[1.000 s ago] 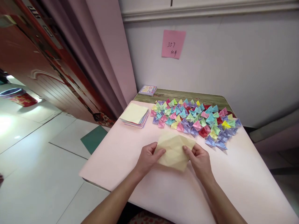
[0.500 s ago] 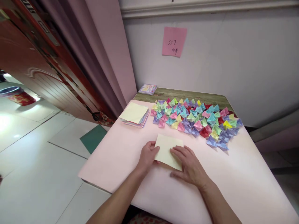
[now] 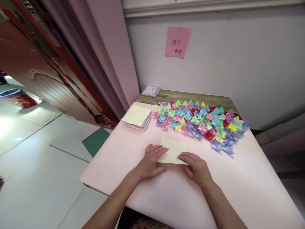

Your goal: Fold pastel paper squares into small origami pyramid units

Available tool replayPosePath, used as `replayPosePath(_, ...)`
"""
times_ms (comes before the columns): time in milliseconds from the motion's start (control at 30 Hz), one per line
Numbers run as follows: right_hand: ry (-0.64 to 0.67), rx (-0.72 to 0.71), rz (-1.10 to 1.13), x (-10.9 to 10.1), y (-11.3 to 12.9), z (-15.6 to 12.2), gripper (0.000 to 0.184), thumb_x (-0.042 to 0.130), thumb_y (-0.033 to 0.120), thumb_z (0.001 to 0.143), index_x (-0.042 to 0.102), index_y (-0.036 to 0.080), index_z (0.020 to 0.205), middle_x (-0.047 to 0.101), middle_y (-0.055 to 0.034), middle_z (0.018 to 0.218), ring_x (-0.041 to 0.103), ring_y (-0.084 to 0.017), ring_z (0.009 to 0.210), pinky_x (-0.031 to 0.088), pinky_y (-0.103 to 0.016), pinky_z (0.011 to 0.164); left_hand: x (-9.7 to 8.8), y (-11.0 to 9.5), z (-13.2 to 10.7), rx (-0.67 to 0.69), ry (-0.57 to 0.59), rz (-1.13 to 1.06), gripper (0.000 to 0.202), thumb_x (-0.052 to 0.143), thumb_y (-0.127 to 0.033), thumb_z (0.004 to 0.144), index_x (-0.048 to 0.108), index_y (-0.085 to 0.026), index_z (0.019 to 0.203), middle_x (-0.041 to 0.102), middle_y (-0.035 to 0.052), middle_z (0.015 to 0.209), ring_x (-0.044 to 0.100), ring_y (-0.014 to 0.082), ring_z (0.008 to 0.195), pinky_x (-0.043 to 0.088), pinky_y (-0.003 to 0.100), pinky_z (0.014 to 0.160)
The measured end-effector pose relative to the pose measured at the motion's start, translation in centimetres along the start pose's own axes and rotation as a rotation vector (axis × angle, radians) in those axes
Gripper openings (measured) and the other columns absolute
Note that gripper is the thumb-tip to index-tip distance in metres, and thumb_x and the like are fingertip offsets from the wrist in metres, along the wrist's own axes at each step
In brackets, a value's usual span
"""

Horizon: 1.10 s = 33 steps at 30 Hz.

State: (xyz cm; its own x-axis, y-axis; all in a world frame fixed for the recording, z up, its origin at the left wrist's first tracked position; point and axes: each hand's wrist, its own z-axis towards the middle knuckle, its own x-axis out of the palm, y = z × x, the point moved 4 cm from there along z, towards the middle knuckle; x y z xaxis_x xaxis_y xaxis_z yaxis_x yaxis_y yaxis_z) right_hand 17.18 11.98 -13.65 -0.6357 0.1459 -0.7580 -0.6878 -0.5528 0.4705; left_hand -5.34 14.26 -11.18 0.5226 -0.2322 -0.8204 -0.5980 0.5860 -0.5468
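A pale yellow folded sheet of paper (image 3: 174, 149) lies flat on the pink table cover (image 3: 133, 149). My left hand (image 3: 151, 163) rests on its near left edge with fingers stretched flat. At the near right edge my right hand (image 3: 196, 167) presses down, fingers spread and flat. Neither hand grips the sheet. Behind the sheet lies a spread of several small folded paper shapes (image 3: 200, 122) in many colours.
A stack of square coloured papers (image 3: 137, 117) sits at the table's back left. A small packet (image 3: 150, 91) lies on the bare wooden strip by the wall. A pink note (image 3: 177, 42) hangs on the wall. The table's left edge drops to a tiled floor.
The yellow sheet, held up and creased a second ago, now lies folded flat on the table. Both hands have slid to its near edge and press it down.
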Motion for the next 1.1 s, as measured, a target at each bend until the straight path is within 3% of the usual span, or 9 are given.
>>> replayPosePath(100, -0.022, 0.139, -0.015, -0.3, -0.4, 0.1, 0.031, 0.052, 0.016, 0.081, 0.071, 0.028, 0.103, 0.073, -0.0023, 0.1, 0.067, -0.022, 0.095, 0.053, -0.035, 0.083, 0.5, 0.3, 1.2, -0.063, -0.149, -0.079, 0.041, 0.057, -0.016, 0.081, 0.059, -0.022, 0.122, 0.069, 0.0071, 0.105, 0.058, 0.0244, 0.105, 0.034, 0.047, 0.102)
replayPosePath(233, -0.021, 0.474, -0.075, -0.6, -1.4, 0.6, 0.024, 0.054, 0.041, 0.088, 0.07, 0.025, 0.08, 0.069, -0.0009, 0.071, 0.064, -0.02, 0.069, 0.045, -0.028, 0.058, 1.2, 1.0, 2.0, -0.303, -0.334, -0.146, 0.023, 0.059, -0.022, 0.082, 0.065, -0.022, 0.104, 0.069, 0.0032, 0.086, 0.06, 0.0212, 0.084, 0.043, 0.04, 0.087)
replayPosePath(333, 0.009, 0.704, -0.097, -0.3, -2.0, 1.2, 0.03, 0.054, 0.051, 0.087, 0.068, 0.025, 0.081, 0.063, 0.002, 0.062, 0.06, -0.017, 0.059, 0.035, -0.026, 0.05, 1.8, 1.1, 2.4, -0.426, -0.401, -0.113, 0.036, 0.062, -0.024, 0.08, 0.059, -0.022, 0.116, 0.067, 0.0028, 0.09, 0.059, 0.0207, 0.082, 0.044, 0.039, 0.086)
replayPosePath(433, 0.006, 0.784, -0.12, 0.1, -2.0, 1.8, 0.032, 0.056, 0.051, 0.085, 0.065, 0.027, 0.105, 0.067, 0.0021, 0.075, 0.063, -0.018, 0.065, 0.036, -0.026, 0.052, 2.4, 0.7, 2.5, -0.469, -0.454, 0.003, 0.055, 0.062, -0.02, 0.08, 0.046, -0.02, 0.132, 0.065, 0.0041, 0.092, 0.059, 0.0225, 0.085, 0.043, 0.041, 0.086)
replayPosePath(533, -0.019, 0.77, -0.17, 0.3, -1.7, 2.1, 0.044, 0.056, 0.049, 0.085, 0.056, 0.027, 0.123, 0.067, 0.0, 0.09, 0.064, -0.019, 0.073, 0.037, -0.027, 0.054, 2.7, 0.0, 2.6, -0.419, -0.497, 0.184, 0.058, 0.061, -0.018, 0.081, 0.042, -0.018, 0.136, 0.06, 0.0121, 0.113, 0.056, 0.0288, 0.104, 0.042, 0.045, 0.09)
replayPosePath(600, -0.035, 0.743, -0.203, 0.3, -1.5, 2.1, 0.046, 0.054, 0.048, 0.086, 0.053, 0.026, 0.127, 0.066, -0.0022, 0.102, 0.064, -0.019, 0.077, 0.038, -0.027, 0.054, 2.8, -0.7, 2.7, -0.312, -0.496, 0.287, 0.043, 0.057, -0.014, 0.085, 0.051, -0.018, 0.127, 0.056, 0.0148, 0.123, 0.052, 0.0302, 0.111, 0.04, 0.045, 0.092)
replayPosePath(767, -0.009, 0.633, -0.258, 0.1, -1.4, 2.5, 0.038, 0.052, 0.042, 0.089, 0.055, 0.027, 0.124, 0.06, -0.0068, 0.121, 0.065, -0.022, 0.086, 0.04, -0.029, 0.056, 4.3, -2.5, 3.3, 0.104, -0.214, 0.312, 0.027, 0.043, -0.004, 0.089, 0.062, -0.02, 0.1, 0.063, 0.0078, 0.096, 0.055, 0.0221, 0.092, 0.042, 0.037, 0.084)
replayPosePath(900, 0.125, 0.642, -0.265, -0.2, -2.2, 4.1, 0.042, 0.06, 0.051, 0.081, 0.058, 0.027, 0.115, 0.063, -0.0058, 0.11, 0.065, -0.024, 0.085, 0.041, -0.031, 0.059, 4.2, -2.7, 3.3, 0.105, -0.178, 0.286, 0.027, 0.044, -0.004, 0.086, 0.062, -0.019, 0.101, 0.062, 0.008, 0.095, 0.053, 0.0227, 0.09, 0.042, 0.037, 0.08)
replayPosePath(1100, 0.249, 0.755, -0.261, -0.4, -3.4, 5.5, 0.046, 0.073, 0.061, 0.063, 0.058, 0.025, 0.087, 0.065, -0.0013, 0.07, 0.065, -0.025, 0.07, 0.033, -0.028, 0.054, 3.8, -2.5, 2.9, 0.105, -0.18, 0.219, 0.026, 0.047, -0.007, 0.086, 0.064, -0.021, 0.099, 0.063, 0.0078, 0.095, 0.053, 0.0228, 0.093, 0.042, 0.037, 0.08)
